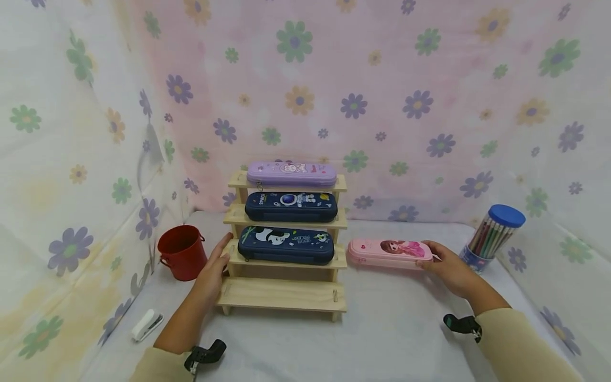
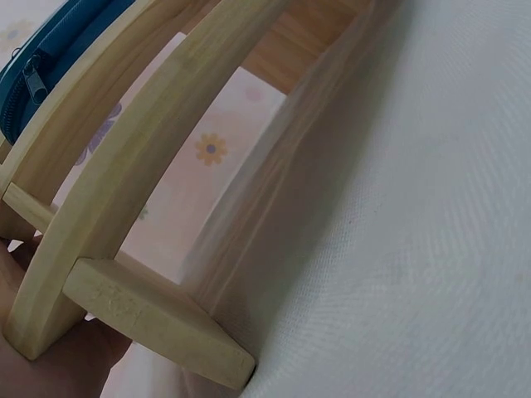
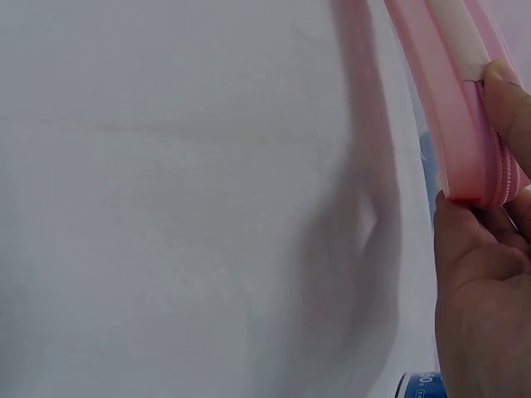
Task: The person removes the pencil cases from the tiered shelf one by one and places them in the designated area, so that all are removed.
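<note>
A wooden stepped rack (image 1: pixel 281 293) stands in the middle of the head view. My left hand (image 1: pixel 210 276) holds its left side, with part of the hand hidden behind the wood in the left wrist view. To the right of the rack, my right hand (image 1: pixel 448 270) grips the right end of a pink pencil case (image 1: pixel 377 249) with a doll picture. In the right wrist view, the thumb (image 3: pixel 508 108) presses near its zipper. On the rack's upper steps lie a purple pencil case (image 1: pixel 267 174), a navy astronaut case (image 1: pixel 267 208) and a navy panda case (image 1: pixel 286 249).
Left of the rack stands a red bucket (image 1: pixel 181 253), and a white stapler (image 1: pixel 145 324) lies nearer on the white-covered table (image 1: pixel 391 329). Behind my right hand is a cup of pencils (image 1: pixel 491 233) with a blue top. Flowered cloth (image 1: pixel 324 79) hangs around the table.
</note>
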`<state>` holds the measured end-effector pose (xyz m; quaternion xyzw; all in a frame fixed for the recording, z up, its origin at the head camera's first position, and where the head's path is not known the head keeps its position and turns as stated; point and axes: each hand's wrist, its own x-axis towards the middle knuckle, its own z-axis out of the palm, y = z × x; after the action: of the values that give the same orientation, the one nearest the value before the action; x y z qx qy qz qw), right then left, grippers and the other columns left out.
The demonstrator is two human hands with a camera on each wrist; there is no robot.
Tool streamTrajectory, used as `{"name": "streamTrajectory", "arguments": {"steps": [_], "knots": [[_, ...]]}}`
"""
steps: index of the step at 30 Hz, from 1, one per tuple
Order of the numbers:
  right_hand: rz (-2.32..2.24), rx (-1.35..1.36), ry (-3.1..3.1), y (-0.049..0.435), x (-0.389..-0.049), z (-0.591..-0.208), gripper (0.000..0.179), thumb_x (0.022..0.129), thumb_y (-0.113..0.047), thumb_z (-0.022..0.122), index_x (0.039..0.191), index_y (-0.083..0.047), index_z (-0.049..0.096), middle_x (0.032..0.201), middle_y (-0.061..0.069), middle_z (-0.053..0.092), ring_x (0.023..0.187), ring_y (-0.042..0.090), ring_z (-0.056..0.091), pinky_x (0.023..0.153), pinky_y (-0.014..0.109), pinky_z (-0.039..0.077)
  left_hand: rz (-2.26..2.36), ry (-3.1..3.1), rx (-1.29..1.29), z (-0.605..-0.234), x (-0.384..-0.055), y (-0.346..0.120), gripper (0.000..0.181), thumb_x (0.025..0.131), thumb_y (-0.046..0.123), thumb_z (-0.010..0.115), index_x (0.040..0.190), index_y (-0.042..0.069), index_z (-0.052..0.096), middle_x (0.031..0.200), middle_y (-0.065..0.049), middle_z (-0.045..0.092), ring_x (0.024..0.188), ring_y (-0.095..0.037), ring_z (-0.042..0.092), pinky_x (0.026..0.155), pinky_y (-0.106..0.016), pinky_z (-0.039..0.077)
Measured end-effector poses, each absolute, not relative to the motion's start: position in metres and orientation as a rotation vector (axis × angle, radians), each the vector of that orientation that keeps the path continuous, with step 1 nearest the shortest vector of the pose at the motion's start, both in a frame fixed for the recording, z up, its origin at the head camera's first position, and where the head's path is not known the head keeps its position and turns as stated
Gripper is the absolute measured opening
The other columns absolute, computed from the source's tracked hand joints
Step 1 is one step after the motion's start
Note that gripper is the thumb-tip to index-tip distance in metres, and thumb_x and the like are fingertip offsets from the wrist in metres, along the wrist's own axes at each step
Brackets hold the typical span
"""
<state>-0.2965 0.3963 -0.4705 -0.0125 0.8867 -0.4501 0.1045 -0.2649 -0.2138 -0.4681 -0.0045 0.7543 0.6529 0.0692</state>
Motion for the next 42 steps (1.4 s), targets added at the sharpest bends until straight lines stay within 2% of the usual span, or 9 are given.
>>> {"name": "streamTrajectory", "arguments": {"steps": [13, 18, 22, 30, 37, 42], "knots": [[-1.422, 0.005, 2.495, 0.4, -0.315, -0.469, 0.101, 0.096, -0.042, 0.075, 0.168, -0.007, 0.013, 0.173, 0.027, 0.003, 0.157, 0.055, 0.004, 0.122, 0.069, 0.021, 1.982, 2.279, 0.012, -0.468, -0.265, -0.214, 0.053, 0.113, 0.04, 0.027, 0.164, 0.051, 0.017, 0.176, 0.013, 0.011, 0.164, -0.026, 0.008, 0.127, -0.068, 0.008], [-1.473, 0.038, 2.405, 0.405, -0.321, -0.474, 0.099, 0.1, -0.037, 0.071, 0.169, -0.01, 0.005, 0.173, 0.027, -0.003, 0.158, 0.052, 0.008, 0.123, 0.065, 0.024, 1.992, 2.271, 0.024, -0.467, -0.266, -0.214, 0.053, 0.114, 0.039, 0.027, 0.165, 0.051, 0.016, 0.176, 0.013, 0.011, 0.164, -0.027, 0.009, 0.128, -0.067, 0.009], [-1.47, 0.011, 2.388, 0.41, -0.325, -0.479, 0.094, 0.104, -0.033, 0.066, 0.169, -0.009, 0.002, 0.172, 0.03, -0.001, 0.157, 0.052, 0.01, 0.124, 0.065, 0.023, 1.992, 2.258, 0.005, -0.468, -0.267, -0.213, 0.053, 0.113, 0.04, 0.027, 0.164, 0.052, 0.017, 0.176, 0.013, 0.012, 0.164, -0.028, 0.009, 0.127, -0.067, 0.009], [-1.369, 0.05, 2.471, 0.407, -0.326, -0.481, 0.106, 0.096, -0.049, 0.072, 0.169, -0.014, 0.004, 0.173, 0.025, 0.0, 0.158, 0.052, 0.002, 0.124, 0.069, 0.015, 1.991, 2.26, -0.008, -0.468, -0.266, -0.213, 0.053, 0.113, 0.042, 0.029, 0.164, 0.053, 0.017, 0.175, 0.014, 0.012, 0.164, -0.027, 0.009, 0.128, -0.067, 0.01], [-1.293, 0.052, 2.538, 0.405, -0.325, -0.485, 0.106, 0.096, -0.049, 0.072, 0.169, -0.014, 0.003, 0.174, 0.024, 0.001, 0.158, 0.053, 0.0, 0.122, 0.073, 0.013, 1.982, 2.256, -0.023, -0.468, -0.266, -0.212, 0.053, 0.113, 0.042, 0.029, 0.163, 0.053, 0.017, 0.175, 0.015, 0.012, 0.164, -0.025, 0.008, 0.127, -0.068, 0.009], [-1.197, 0.086, 2.63, 0.402, -0.322, -0.486, 0.109, 0.095, -0.058, 0.07, 0.169, -0.014, 0.002, 0.173, 0.025, 0.006, 0.157, 0.055, 0.003, 0.12, 0.075, 0.013, 1.981, 2.258, -0.021, -0.467, -0.265, -0.212, 0.053, 0.113, 0.042, 0.029, 0.163, 0.054, 0.017, 0.175, 0.015, 0.012, 0.164, -0.027, 0.009, 0.127, -0.068, 0.01]]}}
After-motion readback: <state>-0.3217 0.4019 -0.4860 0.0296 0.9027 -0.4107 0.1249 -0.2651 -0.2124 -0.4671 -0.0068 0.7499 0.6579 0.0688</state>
